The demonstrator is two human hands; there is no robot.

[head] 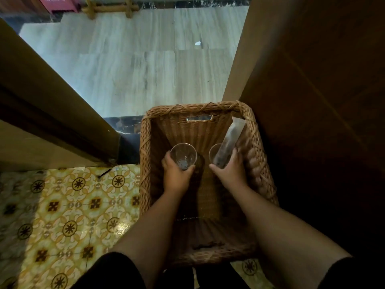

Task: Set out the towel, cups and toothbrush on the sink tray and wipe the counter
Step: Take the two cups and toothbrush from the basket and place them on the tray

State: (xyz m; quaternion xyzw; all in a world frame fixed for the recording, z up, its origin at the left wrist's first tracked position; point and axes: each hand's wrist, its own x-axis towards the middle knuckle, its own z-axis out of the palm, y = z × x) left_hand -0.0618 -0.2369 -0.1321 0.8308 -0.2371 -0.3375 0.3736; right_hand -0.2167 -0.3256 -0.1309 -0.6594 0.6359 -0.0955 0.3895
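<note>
A deep wicker basket [160,126] stands on the floor below me, and both my hands are inside it. My left hand [176,176] grips a clear plastic cup [183,154] from below, its mouth facing up. My right hand [231,171] holds a second clear cup [213,153] together with a long wrapped packet [232,140], likely the toothbrush, which sticks up toward the basket's far right corner. I see no towel, sink tray or counter.
Yellow patterned floor tiles [68,207] lie to the left of the basket. A dark wooden panel [312,80] rises on the right and a brown frame [52,113] on the left. Pale marble floor [135,65] stretches ahead, with a small white scrap [198,43].
</note>
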